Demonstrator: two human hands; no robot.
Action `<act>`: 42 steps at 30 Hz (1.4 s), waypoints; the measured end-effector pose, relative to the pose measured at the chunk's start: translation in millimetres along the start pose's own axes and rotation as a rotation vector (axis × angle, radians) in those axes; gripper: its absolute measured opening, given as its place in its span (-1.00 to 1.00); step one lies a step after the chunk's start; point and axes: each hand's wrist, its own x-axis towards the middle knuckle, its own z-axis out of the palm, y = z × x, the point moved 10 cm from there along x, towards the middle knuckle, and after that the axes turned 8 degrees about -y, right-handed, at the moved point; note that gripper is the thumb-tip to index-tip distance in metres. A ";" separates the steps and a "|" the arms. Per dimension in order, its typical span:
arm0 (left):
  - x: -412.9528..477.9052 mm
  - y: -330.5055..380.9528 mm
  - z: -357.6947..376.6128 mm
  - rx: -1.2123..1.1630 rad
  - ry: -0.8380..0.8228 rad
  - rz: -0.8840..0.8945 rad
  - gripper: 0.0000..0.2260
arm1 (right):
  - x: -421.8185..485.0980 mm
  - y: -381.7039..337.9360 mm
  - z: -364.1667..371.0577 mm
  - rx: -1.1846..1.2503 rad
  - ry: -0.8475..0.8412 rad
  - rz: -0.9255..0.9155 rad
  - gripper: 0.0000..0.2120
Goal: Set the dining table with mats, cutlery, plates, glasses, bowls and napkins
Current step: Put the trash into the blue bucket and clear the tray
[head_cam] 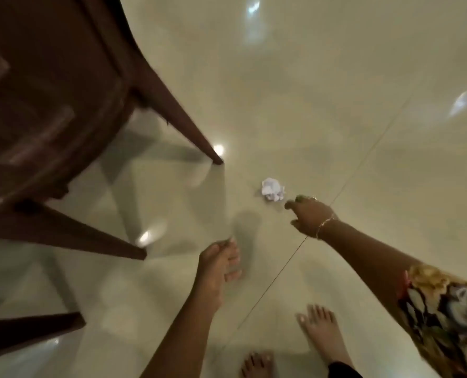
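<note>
I'm looking straight down at the floor (349, 110), and there's the napkin (272, 190), a crumpled white ball lying on the glossy tile just off the foot of the chair (49, 105) leg. My right hand (310, 218) is stretched out low, just beside the napkin and not touching it; its fingers (291, 204) are bent and a little apart, gripping nothing, though blur hides the exact spread. My left hand (218, 264) hangs nearer to me, well apart from the napkin, fingers loosely curled, and it seems to hold nothing. No dining surface in sight from here. My read: this is a pickup off the floor. The thing looks feather-light and soft, all creases, so it should squash under any squeeze and may skid on that shiny tile if I nudge it sideways. I'd come down from above and pinch it across the bulk of the ball, thumb on one side and fingers on the other, gently. Nothing fragile here; the only risk I see is batting it away under the chair.
</note>
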 end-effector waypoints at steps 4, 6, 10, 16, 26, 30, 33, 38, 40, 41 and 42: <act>73.7 -36.6 -23.6 -0.014 0.047 0.002 -0.88 | 103.9 11.5 20.0 -0.018 0.065 -0.019 -0.53; 95.9 -51.6 -27.7 -0.020 0.053 0.002 -0.87 | 138.8 15.3 19.9 0.004 0.126 -0.017 -0.52; 119.6 -79.7 -34.3 -0.025 0.042 -0.008 -0.80 | 189.9 16.9 36.1 0.014 0.125 -0.020 -0.46; 102.5 -122.2 -59.0 -0.098 0.078 -0.081 -0.80 | 185.9 -0.9 86.9 -0.043 0.114 -0.062 -0.68; 0.0 -173.3 -79.1 -0.352 0.128 -0.105 -0.82 | 17.7 -105.5 142.0 0.052 0.032 -0.375 -0.49; -52.1 -186.3 -94.8 -0.508 0.181 -0.083 -0.85 | -42.8 -165.3 141.5 0.021 -0.046 -0.523 -0.51; -91.1 -200.5 -111.8 -0.647 0.237 -0.045 -0.81 | -85.5 -217.9 146.1 -0.072 -0.110 -0.650 -0.54; -157.9 -224.8 -143.9 -1.007 0.364 0.051 -0.88 | -155.7 -308.8 166.7 -0.184 -0.258 -0.866 -0.55; -183.4 -239.3 -160.8 -1.104 0.459 0.109 -0.84 | -188.5 -343.1 181.8 -0.234 -0.323 -0.945 -0.56; -195.7 -246.3 -168.6 -1.129 0.488 0.134 -0.74 | -206.4 -359.3 191.0 -0.267 -0.352 -0.988 -0.56; -208.0 -251.3 -175.2 -1.139 0.490 0.149 -0.63 | -223.7 -373.5 201.3 -0.300 -0.384 -1.028 -0.54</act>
